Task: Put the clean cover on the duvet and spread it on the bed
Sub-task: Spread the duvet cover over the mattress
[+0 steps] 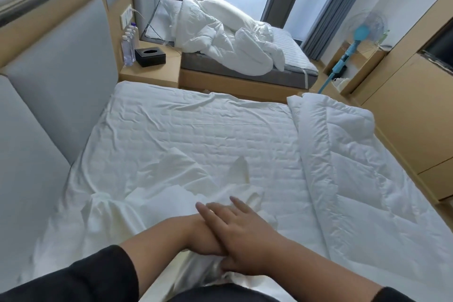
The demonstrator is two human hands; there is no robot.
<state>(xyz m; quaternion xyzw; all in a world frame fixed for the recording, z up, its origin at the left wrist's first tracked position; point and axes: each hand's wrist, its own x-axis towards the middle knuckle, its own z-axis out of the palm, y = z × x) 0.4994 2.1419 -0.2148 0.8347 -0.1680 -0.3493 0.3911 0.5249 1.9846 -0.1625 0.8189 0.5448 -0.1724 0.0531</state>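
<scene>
Two beds, one duvet (355, 154) and one cover (152, 203) showed. The right hand (240, 235) lay flat, fingers straight, over the left hand (203, 240); the left hand's grip was hidden. No writing was legible.

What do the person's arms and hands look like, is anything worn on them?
Both arms wear black sleeves pushed up, leaving the forearms bare. The left hand and right hand are bare: no gloves, rings, watch or bracelet show.

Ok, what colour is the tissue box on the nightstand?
Black, glossy tissue box, clearest in the head view.
</scene>
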